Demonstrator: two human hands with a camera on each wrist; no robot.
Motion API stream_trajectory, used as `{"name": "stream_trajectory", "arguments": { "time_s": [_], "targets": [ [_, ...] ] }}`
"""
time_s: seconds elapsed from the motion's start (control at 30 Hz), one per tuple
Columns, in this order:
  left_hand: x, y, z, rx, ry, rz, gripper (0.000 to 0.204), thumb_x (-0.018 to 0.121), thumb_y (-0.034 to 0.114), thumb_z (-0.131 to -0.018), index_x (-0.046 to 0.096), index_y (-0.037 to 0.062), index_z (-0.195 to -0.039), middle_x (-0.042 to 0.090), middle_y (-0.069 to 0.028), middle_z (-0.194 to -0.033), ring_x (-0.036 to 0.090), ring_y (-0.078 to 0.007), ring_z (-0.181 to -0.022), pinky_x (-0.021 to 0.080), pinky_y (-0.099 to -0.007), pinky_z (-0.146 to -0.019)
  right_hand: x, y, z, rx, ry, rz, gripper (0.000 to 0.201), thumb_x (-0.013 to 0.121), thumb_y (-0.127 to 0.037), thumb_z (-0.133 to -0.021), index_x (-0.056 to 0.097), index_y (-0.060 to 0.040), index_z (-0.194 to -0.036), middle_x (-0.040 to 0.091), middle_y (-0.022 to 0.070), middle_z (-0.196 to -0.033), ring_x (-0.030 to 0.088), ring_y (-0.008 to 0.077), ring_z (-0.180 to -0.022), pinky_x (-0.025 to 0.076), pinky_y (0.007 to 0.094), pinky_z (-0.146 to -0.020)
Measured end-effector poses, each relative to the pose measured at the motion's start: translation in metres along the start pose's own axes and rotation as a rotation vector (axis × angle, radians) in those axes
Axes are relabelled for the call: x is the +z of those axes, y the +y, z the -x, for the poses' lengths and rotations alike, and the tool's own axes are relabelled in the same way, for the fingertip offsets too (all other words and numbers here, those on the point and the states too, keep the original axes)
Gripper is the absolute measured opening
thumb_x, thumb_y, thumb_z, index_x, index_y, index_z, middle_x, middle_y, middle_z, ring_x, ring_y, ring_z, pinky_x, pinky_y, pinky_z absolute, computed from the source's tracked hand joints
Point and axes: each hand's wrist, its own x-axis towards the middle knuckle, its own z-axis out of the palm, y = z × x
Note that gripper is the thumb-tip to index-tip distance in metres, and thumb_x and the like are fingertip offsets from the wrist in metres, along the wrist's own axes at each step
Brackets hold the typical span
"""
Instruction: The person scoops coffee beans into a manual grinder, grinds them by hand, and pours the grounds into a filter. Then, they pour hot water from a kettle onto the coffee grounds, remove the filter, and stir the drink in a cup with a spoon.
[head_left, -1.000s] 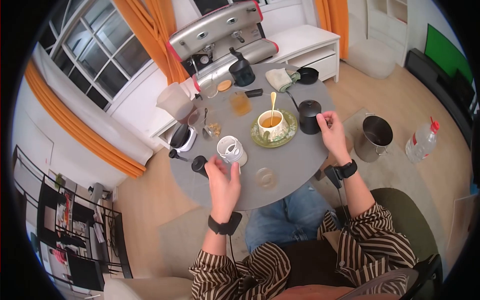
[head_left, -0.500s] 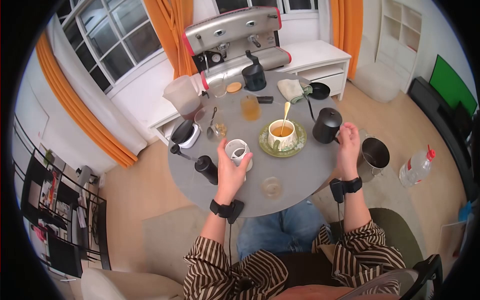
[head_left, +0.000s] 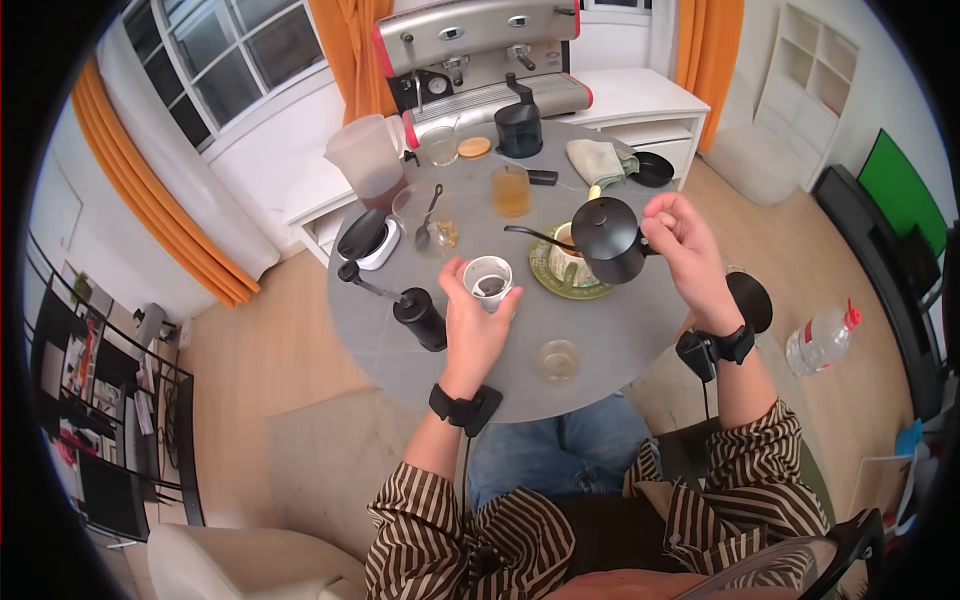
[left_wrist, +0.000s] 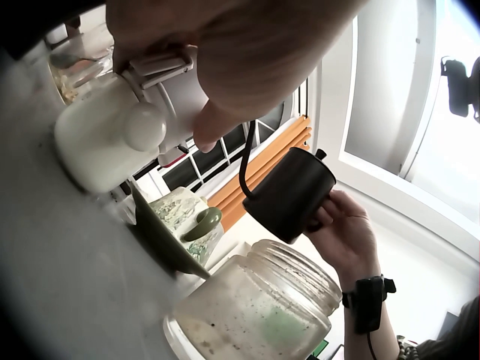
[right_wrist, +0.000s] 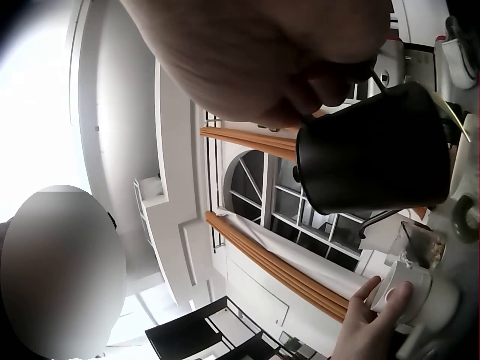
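Observation:
In the head view my left hand [head_left: 475, 335] holds a white cup-shaped dripper [head_left: 488, 272] between thumb and fingers. Beneath it, a milky white vessel [left_wrist: 101, 139] with a round knob shows in the left wrist view. A black gooseneck kettle [head_left: 605, 245] hangs above the table, its handle gripped by my right hand [head_left: 690, 250]. The kettle's thin spout points left, toward the dripper. Under the kettle, partly covered by it, a patterned teacup [head_left: 568, 268] sits on a green saucer [head_left: 545, 275]. A small clear glass jar [head_left: 557, 360] stands near the front edge.
A black hand grinder [head_left: 420, 320] stands left of my left hand, near a scale [head_left: 378, 250]. Farther back are a glass of amber liquid [head_left: 511, 190], a translucent pitcher [head_left: 365, 160], a cloth [head_left: 595, 160] and an espresso machine [head_left: 480, 60].
The right hand has lifted the kettle off the table and carried it left, over the teacup. The left hand has moved from beside the grinder to the white dripper and taken hold of it.

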Motion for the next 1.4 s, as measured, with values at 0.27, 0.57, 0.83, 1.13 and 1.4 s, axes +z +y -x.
{"name": "stream_trajectory", "arguments": {
  "time_s": [0.27, 0.57, 0.83, 1.13, 1.4],
  "targets": [
    [0.000, -0.005, -0.001, 0.012, -0.017, 0.013, 0.081, 0.082, 0.017, -0.084, 0.027, -0.0059, -0.139, 0.059, -0.0233, -0.128, 0.064, -0.0345, -0.114, 0.050, -0.0395, -0.097, 0.024, -0.030, -0.006, -0.006, -0.204, 0.342, 0.013, 0.057, -0.011, -0.100, 0.053, -0.0055, -0.110, 0.056, -0.0039, -0.083, 0.043, 0.0032, -0.070, 0.037, 0.0216, -0.062],
    [0.000, -0.008, -0.003, -0.010, -0.032, 0.039, 0.082, 0.082, 0.016, -0.083, 0.026, -0.0064, -0.139, 0.057, -0.0250, -0.128, 0.063, -0.0372, -0.114, 0.051, -0.0407, -0.096, 0.050, -0.053, -0.007, -0.102, -0.310, 0.532, 0.017, 0.058, -0.008, -0.095, 0.052, -0.0017, -0.110, 0.066, 0.0116, -0.095, 0.057, 0.0197, -0.071, 0.047, 0.0327, -0.065],
    [0.001, -0.009, -0.003, -0.016, -0.029, 0.016, 0.082, 0.082, 0.018, -0.083, 0.026, -0.0064, -0.138, 0.058, -0.0257, -0.128, 0.064, -0.0358, -0.114, 0.051, -0.0400, -0.096, 0.060, -0.066, -0.009, -0.132, -0.353, 0.587, 0.016, 0.057, -0.008, -0.094, 0.051, -0.0016, -0.107, 0.065, 0.0126, -0.096, 0.059, 0.0253, -0.077, 0.047, 0.0367, -0.068],
    [0.001, -0.010, -0.003, -0.060, -0.041, 0.044, 0.085, 0.083, 0.018, -0.082, 0.026, -0.0057, -0.140, 0.058, -0.0265, -0.127, 0.063, -0.0411, -0.113, 0.051, -0.0432, -0.095, 0.056, -0.071, -0.006, -0.103, -0.373, 0.639, 0.016, 0.057, -0.008, -0.094, 0.052, -0.0021, -0.107, 0.065, 0.0137, -0.094, 0.058, 0.0261, -0.076, 0.046, 0.0371, -0.069],
    [0.002, -0.011, -0.004, -0.008, -0.027, 0.019, 0.081, 0.083, 0.018, -0.083, 0.028, -0.0054, -0.138, 0.058, -0.0258, -0.129, 0.064, -0.0356, -0.115, 0.051, -0.0403, -0.096, 0.057, -0.063, -0.009, -0.119, -0.363, 0.628, 0.016, 0.058, -0.010, -0.094, 0.053, -0.0027, -0.107, 0.066, 0.0130, -0.092, 0.058, 0.0264, -0.074, 0.045, 0.0379, -0.068]
  ]
}}
